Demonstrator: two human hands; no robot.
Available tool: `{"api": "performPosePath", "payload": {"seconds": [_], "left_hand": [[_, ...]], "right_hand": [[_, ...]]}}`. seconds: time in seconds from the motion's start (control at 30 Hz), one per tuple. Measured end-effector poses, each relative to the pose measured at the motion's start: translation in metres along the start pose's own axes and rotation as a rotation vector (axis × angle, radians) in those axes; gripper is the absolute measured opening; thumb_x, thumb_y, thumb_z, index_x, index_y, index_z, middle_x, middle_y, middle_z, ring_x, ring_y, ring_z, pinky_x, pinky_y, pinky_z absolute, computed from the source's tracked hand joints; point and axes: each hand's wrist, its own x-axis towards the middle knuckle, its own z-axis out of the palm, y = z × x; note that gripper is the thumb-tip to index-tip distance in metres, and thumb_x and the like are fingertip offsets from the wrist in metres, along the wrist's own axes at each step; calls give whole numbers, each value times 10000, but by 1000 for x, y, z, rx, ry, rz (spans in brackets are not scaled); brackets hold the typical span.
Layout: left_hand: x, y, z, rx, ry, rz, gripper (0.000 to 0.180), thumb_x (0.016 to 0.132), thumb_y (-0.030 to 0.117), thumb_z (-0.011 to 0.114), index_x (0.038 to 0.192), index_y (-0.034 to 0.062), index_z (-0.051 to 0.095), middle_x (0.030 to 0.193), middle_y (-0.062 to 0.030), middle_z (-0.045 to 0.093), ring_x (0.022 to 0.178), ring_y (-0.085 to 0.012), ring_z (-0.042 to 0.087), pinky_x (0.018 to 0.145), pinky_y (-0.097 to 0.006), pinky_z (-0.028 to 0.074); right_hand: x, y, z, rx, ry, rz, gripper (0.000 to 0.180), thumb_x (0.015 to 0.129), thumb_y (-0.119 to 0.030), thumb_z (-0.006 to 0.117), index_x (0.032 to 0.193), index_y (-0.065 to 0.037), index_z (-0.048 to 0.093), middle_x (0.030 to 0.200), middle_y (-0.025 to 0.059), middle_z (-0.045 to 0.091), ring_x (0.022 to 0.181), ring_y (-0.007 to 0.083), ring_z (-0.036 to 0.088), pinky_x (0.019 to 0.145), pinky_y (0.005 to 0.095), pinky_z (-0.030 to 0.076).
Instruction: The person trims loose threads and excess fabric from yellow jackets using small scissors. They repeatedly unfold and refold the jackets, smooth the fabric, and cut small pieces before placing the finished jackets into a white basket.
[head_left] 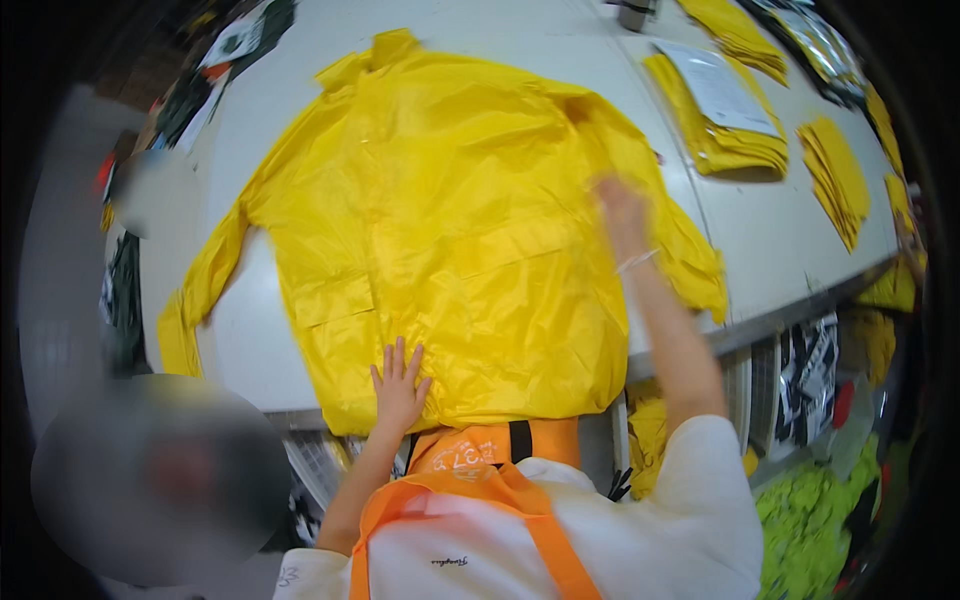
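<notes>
Jacket (470, 210), yellow and shiny, lies spread on the white surface (560, 42), its collar (392, 46) toward the far side and its lower hem at the near edge, beside the person's orange apron (552, 446). One sleeve (200, 290) slants out to the left, the other (690, 255) to the right. The left hand (400, 392) rests on the fabric near the hem, its grip wide, fingers spread. The right hand (622, 205) is blurred over the jacket's right side; whether its grip holds any cloth, I cannot tell. A pale bracelet (637, 261) circles that wrist. Farther right, a folded yellow stack (738, 152) carries a printed sheet (718, 88).
</notes>
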Motion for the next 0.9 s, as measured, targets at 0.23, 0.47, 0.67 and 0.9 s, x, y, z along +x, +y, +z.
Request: {"api": "performPosePath", "payload": {"seconds": [0.23,0.47,0.67,0.9], "left_hand": [[-23,12,2,20,-59,-12,608,852,392,498,1394,228,274,1478,-116,128,1345,-352,140,1008,-617,160],[-53,-15,-20,-224,72,42,578,810,276,566,1332,138,359,1410,-131,288,1260,-327,312,1000,-491,278],[-30,-138,-40,54,435,-258,576,741,82,601,1277,70,393,1330,-138,389,1185,-317,391,976,-422,324],[13,-240,-52,-217,446,-192,348,764,112,623,1104,76,558,1099,-104,530,995,-286,509,836,-371,430]], "right_hand": [[142,219,-65,-418,-37,1,246,836,-226,551,942,-29,653,888,175,633,827,298,608,739,362,477],[162,293,-96,-875,131,78,348,819,-150,543,1147,-31,546,910,154,652,830,328,617,734,390,480],[111,222,-85,135,-27,416,260,824,-68,509,1079,-53,558,745,22,556,546,64,482,468,191,394],[-63,-20,86,316,-412,425,252,906,-287,431,1002,-97,566,672,-36,451,516,42,344,436,176,283]]}}
